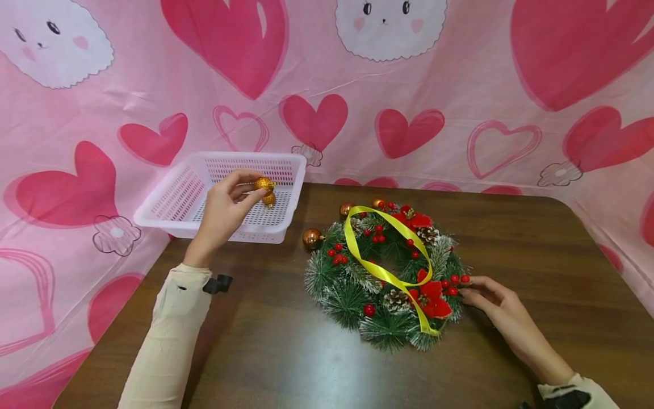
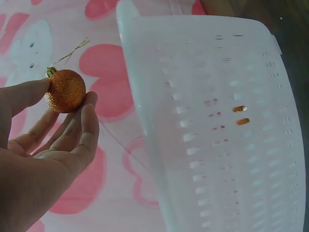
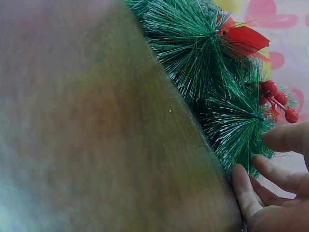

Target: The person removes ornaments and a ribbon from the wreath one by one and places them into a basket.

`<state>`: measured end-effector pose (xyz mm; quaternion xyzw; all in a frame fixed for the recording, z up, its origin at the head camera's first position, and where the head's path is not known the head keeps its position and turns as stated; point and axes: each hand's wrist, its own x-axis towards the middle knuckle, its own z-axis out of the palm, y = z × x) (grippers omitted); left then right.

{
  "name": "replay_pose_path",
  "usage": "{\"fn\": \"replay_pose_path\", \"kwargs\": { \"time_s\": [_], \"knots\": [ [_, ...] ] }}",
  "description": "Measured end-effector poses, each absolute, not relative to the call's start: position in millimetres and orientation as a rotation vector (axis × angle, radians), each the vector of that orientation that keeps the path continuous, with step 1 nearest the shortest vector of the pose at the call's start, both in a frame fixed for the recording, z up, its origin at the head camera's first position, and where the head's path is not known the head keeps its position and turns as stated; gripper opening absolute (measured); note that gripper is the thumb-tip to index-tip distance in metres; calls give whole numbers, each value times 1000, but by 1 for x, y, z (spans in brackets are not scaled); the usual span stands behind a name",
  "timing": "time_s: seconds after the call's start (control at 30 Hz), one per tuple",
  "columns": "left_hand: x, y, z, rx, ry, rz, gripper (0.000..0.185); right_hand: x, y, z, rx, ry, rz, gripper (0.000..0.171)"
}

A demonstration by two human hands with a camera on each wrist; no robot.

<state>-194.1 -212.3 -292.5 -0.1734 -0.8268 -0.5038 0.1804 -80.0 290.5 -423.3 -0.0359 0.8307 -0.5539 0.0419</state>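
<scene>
The left hand (image 1: 225, 211) pinches a glittery orange bauble (image 1: 264, 184) between thumb and fingertips, holding it up over the white basket (image 1: 174, 200) at the table's far left corner. The left wrist view shows the bauble (image 2: 66, 91) resting against the fingertips (image 2: 88, 112), its gold hanging thread sticking up. A second bauble (image 1: 269, 199) shows just below the first — whether it lies in the basket or hangs from the same grip I cannot tell.

The right hand (image 1: 493, 298) rests at the right edge of the wreath (image 1: 384, 272), fingers lightly curled and touching the needles beside the red berries (image 1: 457, 279); it steadies rather than grips. The wreath lies flat on the brown table (image 1: 536, 250), with a yellow ribbon (image 1: 380, 250) looped across it, poinsettias, pine cones and three copper baubles at its upper left rim.

By my reading, the step in hand is carrying a bauble between basket and wreath — which way is not clear from this moment. If it goes to the wreath, the next move calls for a slow carry to the right with the pinch firm, then working the thread onto a branch while the right hand keeps the wreath from sliding.
</scene>
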Motion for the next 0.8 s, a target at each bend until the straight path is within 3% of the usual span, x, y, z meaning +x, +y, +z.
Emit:
{"fn": "replay_pose_path", "kwargs": {
  "time_s": [0.33,0.57,0.8],
  "knots": [
    [-191,-213,-289,-424,-2419,-1344,33,-82,292,-425,-96,2529,-1707,37],
    [-218,-232,-316,-391,-2412,-1320,32,-81,290,-423,-117,2550,-1701,37],
    [-222,-237,-324,-364,-2467,-1311,34,-81,291,-425,-126,2554,-1710,35]
  ]
}}
